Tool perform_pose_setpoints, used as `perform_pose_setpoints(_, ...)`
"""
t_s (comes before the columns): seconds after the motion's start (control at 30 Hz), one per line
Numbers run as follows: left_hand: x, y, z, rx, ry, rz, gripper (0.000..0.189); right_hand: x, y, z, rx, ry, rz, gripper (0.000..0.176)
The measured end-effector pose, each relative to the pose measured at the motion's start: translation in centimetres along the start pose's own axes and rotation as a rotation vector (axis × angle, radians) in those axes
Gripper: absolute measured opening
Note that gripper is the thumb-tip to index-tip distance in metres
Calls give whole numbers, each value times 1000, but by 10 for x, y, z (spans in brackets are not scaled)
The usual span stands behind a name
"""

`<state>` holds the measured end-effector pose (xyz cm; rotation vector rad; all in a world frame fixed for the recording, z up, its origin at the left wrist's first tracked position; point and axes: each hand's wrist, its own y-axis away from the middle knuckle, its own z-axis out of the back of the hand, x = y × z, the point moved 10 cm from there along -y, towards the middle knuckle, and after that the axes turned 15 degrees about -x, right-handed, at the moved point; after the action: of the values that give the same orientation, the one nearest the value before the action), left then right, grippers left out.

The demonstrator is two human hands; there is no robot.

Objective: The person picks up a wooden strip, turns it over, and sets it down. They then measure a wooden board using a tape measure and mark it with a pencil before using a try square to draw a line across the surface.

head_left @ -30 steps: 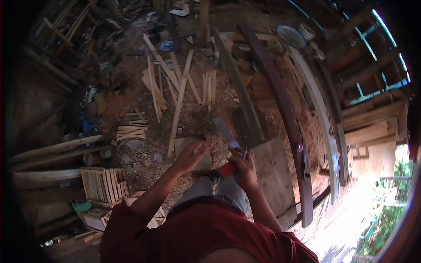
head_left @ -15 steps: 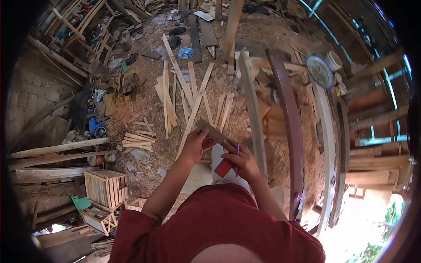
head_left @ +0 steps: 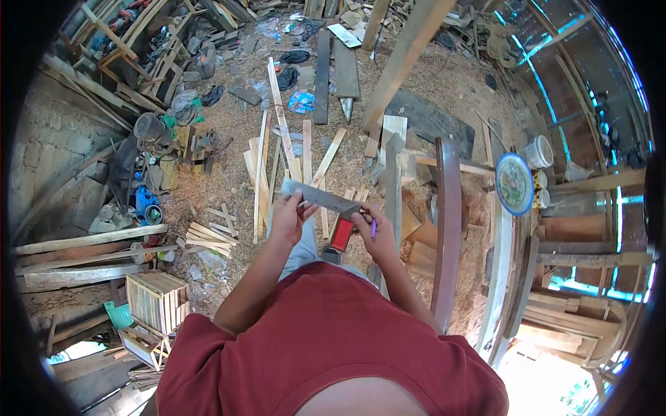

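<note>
In front of my chest I hold a try square with a grey metal blade point(head_left: 320, 199) and a red-faced stock point(head_left: 341, 234). My left hand point(head_left: 286, 220) is closed on the blade near its far end, thumb on top. My right hand point(head_left: 378, 234) grips the square at the corner where blade and stock meet. A purple pen point(head_left: 374, 227) is tucked between the fingers of that same hand. Beyond the square, several pale wood strips point(head_left: 286, 128) lie crossed on the floor.
To my right run long timber beams, one of them dark brown point(head_left: 449, 215), with a round patterned plate point(head_left: 514, 184) beyond. A wooden post point(head_left: 409, 59) rises ahead. At left are a small slatted crate point(head_left: 158, 301), stacked strips point(head_left: 212, 238) and planks point(head_left: 90, 237). Sawdust covers the floor.
The try square has turned in my hands, so its blade lies more level and the red stock points down toward me. The view has shifted, showing more of the floor ahead.
</note>
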<state>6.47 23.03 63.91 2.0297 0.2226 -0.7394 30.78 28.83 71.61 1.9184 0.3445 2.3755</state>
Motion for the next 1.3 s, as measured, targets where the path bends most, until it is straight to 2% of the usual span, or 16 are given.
perform_pose_setpoints(0.07, -42, -26, -28, 20, -18, -91, 16, 40, -47, -25, 3, 69, 171, 29)
perform_pose_setpoints(0.17, -111, -81, -62, 107, 27, -152, 11, 49, -135, -64, -36, 83, 203, 29)
perform_pose_setpoints(0.3, -194, -221, -85, 39, -67, -304, 10, 87, -278, -134, -65, -11, 204, 29)
perform_pose_setpoints(0.4, -246, -357, -127, 19, -231, -259, 9, 83, -422, -208, -115, -33, 203, 28)
perform_pose_setpoints(0.43, -270, -399, -152, 36, -253, -254, 9, 83, -466, -229, -144, -60, 163, 27)
perform_pose_setpoints(0.5, -316, -472, -208, 20, -533, -363, 13, 86, -555, -262, -201, -48, 122, 26)
perform_pose_setpoints(0.57, -357, -530, -269, 60, -607, -395, 17, 97, -626, -272, -331, -18, 71, 26)
perform_pose_setpoints(0.63, -404, -559, -353, 159, -629, -564, 22, 120, -680, -270, -399, -11, 16, 25)
perform_pose_setpoints(0.8, -469, -617, -537, 292, -571, -572, 17, 185, -785, -241, -494, -171, -26, 24)
perform_pose_setpoints(0.9, -480, -648, -635, 439, -515, -580, 15, 207, -840, -214, -597, -211, -53, 26)
perform_pose_setpoints(0.97, -472, -663, -694, 498, -598, -565, 16, 224, -873, -188, -737, -282, -40, 26)
perform_pose_setpoints(1.03, -459, -665, -753, 553, -564, -561, 16, 202, -913, -164, -756, -281, -9, 24)
perform_pose_setpoints(1.1, -437, -682, -802, 609, -650, -620, 21, 182, -954, -130, -942, -378, -51, 26)
perform_pose_setpoints(1.13, -426, -684, -828, 648, -708, -678, 27, 184, -966, -111, -1045, -266, -32, 28)
perform_pose_setpoints(1.23, -394, -686, -897, 748, -870, -696, 37, 171, -994, -72, -1179, -394, -195, 28)
perform_pose_setpoints(1.3, -369, -696, -938, 807, -852, -650, 38, 179, -1005, -46, -1216, -380, -239, 28)
